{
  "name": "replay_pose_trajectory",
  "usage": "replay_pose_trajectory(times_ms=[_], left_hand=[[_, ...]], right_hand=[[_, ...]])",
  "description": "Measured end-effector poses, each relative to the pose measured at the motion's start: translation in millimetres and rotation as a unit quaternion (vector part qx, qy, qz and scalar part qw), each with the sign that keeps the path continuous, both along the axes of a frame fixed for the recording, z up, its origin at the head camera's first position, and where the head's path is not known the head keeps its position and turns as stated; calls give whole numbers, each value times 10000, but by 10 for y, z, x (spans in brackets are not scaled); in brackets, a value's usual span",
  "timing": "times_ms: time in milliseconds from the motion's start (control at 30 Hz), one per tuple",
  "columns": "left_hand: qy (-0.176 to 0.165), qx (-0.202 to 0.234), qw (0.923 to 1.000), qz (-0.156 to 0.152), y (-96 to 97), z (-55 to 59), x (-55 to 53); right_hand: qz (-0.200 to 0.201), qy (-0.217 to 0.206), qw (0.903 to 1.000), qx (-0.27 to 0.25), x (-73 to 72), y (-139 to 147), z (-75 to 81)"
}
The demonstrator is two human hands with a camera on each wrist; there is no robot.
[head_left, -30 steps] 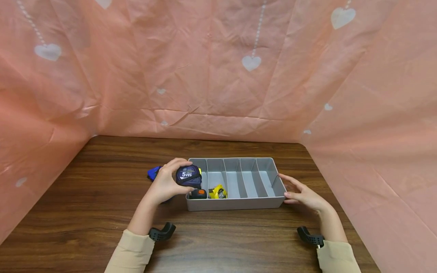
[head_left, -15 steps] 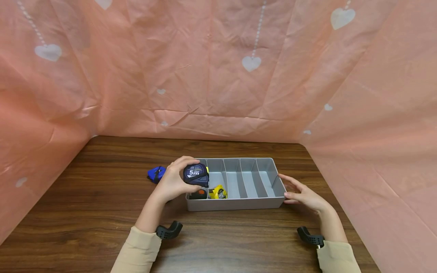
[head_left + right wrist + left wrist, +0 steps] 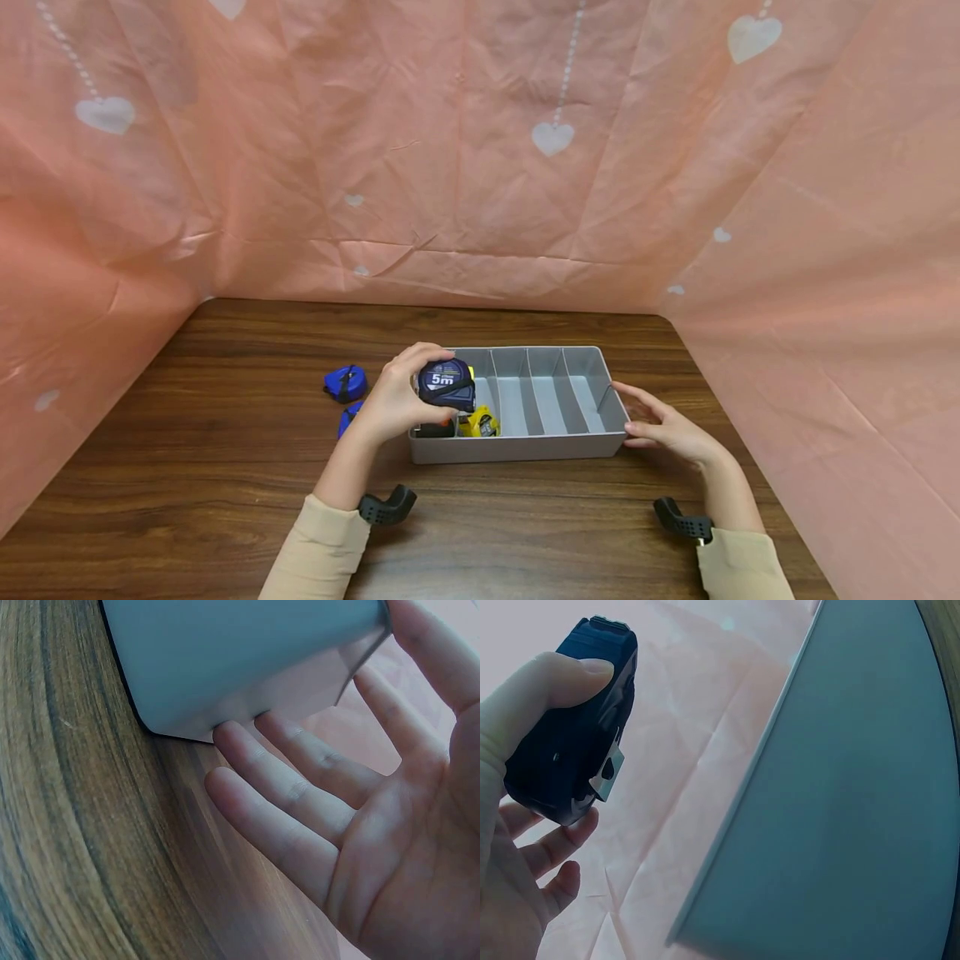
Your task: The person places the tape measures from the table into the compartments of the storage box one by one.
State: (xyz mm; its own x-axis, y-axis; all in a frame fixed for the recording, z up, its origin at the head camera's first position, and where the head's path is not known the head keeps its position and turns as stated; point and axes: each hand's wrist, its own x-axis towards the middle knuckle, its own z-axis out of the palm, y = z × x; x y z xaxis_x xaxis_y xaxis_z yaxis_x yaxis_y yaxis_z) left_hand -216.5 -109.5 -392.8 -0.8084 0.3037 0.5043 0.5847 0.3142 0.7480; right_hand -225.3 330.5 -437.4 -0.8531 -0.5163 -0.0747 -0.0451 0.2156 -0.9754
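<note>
My left hand (image 3: 397, 396) grips a dark blue tape measure (image 3: 446, 385) marked 5m, thumb below and fingers above, over the left part of a grey divided box (image 3: 517, 450). In the left wrist view, the tape measure (image 3: 574, 735) shows its metal end hook, and it is apart from the box wall (image 3: 840, 787). A yellow tape measure (image 3: 480, 422) lies in the second compartment from the left. The leftmost compartment holds a black one (image 3: 433, 430), partly hidden. My right hand (image 3: 671, 429) touches the box's right end with extended fingers; some fingertips (image 3: 232, 739) meet the wall.
Two blue tape measures (image 3: 346, 383) lie on the wooden table (image 3: 187, 467) left of the box, the nearer one partly behind my left hand. A pink curtain (image 3: 465, 167) with white hearts surrounds the table at the back and sides.
My left hand has carried the dark blue tape measure rightward, from over the first compartment to over the second. The two blue tape measures have come into view. My right hand and the box stay put.
</note>
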Motion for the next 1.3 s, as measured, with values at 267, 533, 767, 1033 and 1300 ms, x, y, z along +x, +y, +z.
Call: replay_pose_trajectory(times_ms=[267,533,767,1033,1300], left_hand=[[69,-7,10000,-10,100,-2,-4],[243,12,9996,-159,194,-7,-32],[123,139,9997,-180,262,39,-21],[79,108,9997,-217,342,71,-49],[49,144,9997,-183,421,63,-48]], right_hand=[[16,-13,10000,-5,-7,6,-8],[57,-26,10000,-39,-13,12,-16],[92,-67,9999,-89,-26,17,-21],[106,-59,9998,-137,-24,18,-19],[116,-83,9998,-160,-24,12,-16]])
